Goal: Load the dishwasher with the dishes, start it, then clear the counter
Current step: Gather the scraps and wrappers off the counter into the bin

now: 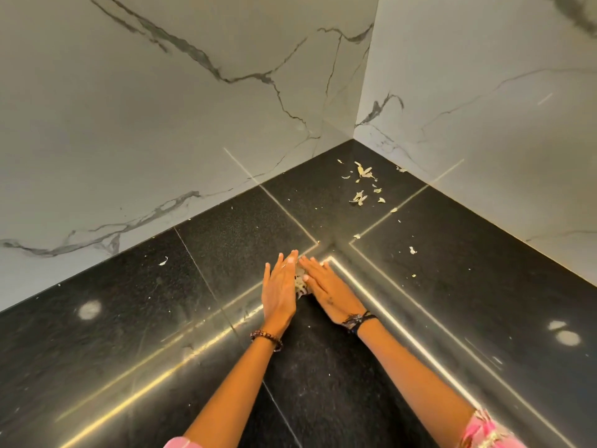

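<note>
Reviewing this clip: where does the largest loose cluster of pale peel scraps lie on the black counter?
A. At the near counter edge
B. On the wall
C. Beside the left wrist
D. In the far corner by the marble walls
D: the biggest scatter of peel scraps lies in the far corner of the counter, beyond both hands; only a small pile sits between them.

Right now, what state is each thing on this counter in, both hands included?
Left hand: flat, fingers straight, edge against the gathered peels.
Right hand: flat, fingers straight, pushing the peels from the other side.
Gathered peels: bunched between the hands.
Scattered peels: loose near the corner, not yet gathered.
Counter: black, still littered.
</note>
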